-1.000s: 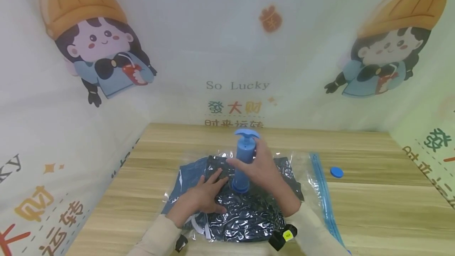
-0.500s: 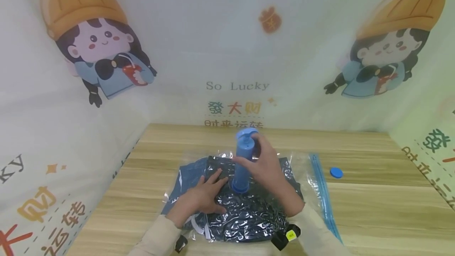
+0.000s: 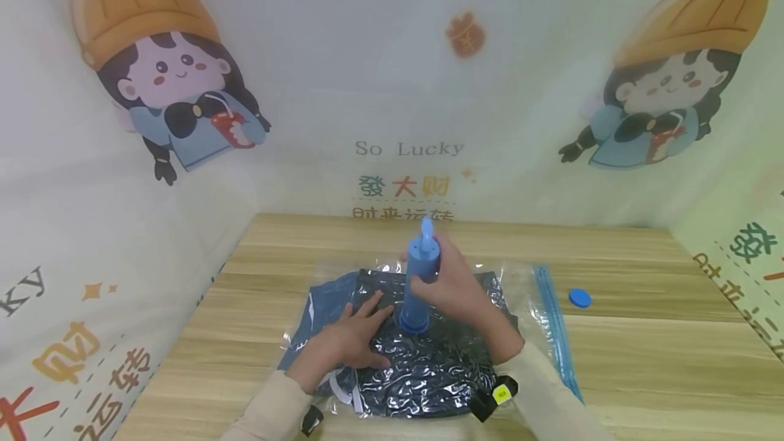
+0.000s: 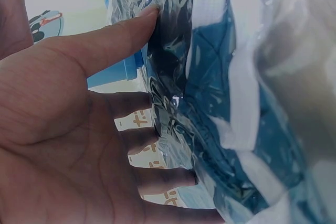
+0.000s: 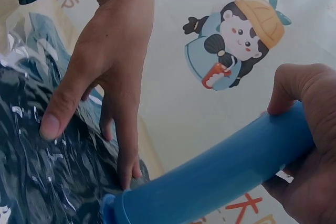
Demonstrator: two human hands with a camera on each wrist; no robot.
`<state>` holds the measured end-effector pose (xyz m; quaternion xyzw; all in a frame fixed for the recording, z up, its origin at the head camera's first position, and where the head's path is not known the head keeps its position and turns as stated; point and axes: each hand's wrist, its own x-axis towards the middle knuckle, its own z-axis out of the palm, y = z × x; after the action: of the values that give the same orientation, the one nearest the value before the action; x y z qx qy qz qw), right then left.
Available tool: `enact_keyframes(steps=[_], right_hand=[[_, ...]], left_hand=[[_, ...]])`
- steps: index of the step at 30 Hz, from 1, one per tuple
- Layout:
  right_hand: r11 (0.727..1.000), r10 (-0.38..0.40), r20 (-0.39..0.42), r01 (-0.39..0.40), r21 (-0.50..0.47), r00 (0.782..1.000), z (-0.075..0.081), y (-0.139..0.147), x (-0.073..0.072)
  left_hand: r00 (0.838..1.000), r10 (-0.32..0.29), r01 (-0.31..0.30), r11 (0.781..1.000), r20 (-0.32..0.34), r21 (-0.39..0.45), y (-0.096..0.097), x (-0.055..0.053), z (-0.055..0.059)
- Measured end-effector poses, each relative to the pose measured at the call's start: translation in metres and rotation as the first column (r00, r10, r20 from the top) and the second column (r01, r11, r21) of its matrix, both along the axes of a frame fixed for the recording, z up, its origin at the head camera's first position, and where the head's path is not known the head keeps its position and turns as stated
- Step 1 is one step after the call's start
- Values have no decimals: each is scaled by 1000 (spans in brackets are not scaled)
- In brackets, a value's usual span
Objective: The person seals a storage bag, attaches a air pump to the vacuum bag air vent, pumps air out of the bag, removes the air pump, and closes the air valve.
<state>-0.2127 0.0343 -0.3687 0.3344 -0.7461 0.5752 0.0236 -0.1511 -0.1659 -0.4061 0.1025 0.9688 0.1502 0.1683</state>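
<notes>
A blue hand pump [image 3: 422,260] stands upright on a clear plastic storage bag [image 3: 422,386] that holds dark folded clothing. My right hand [image 3: 456,291] wraps its fingers and thumb round the upper barrel; the right wrist view shows the barrel [image 5: 210,169] running from that hand [image 5: 320,124] down to the bag. On top, the handle [image 3: 427,231] is seen end-on. My left hand [image 3: 352,339] lies on the bag left of the pump, fingers spread. In the left wrist view its straight fingertips meet the wrinkled plastic [image 4: 178,124].
A blue zip strip [image 3: 554,325] runs along the bag's right edge. Right of it a round blue cap [image 3: 580,298] lies on the wooden table [image 3: 649,359]. A printed cloth [image 3: 392,87] hangs behind the table and at both sides.
The pump's handle has turned from crosswise to end-on. My right hand has closed more fully round the barrel, its thumb now across the front. The left hand has stayed in place.
</notes>
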Motion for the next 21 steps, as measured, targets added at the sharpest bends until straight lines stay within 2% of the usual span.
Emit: enact_keyframes(steps=[5, 13, 18, 21], right_hand=[[999, 12, 27, -11, -40, 1000, 1, -6, -7], [988, 31, 115, -13, -153, 993, 1, -10, -12], [998, 38, 120, -31, -55, 992, -3, -5, -8], [1000, -19, 120, 18, 9, 993, -7, -3, -3]], left_hand=[[1000, -1, 1, 1000, -1, 1, 0, 0, 0], [1000, -5, 5, 1000, 2, -6, 0, -1, 1], [1000, -1, 1, 1000, 7, -18, 1, -1, 1], [1000, 2, -2, 1000, 10, -19, 1, 0, 1]])
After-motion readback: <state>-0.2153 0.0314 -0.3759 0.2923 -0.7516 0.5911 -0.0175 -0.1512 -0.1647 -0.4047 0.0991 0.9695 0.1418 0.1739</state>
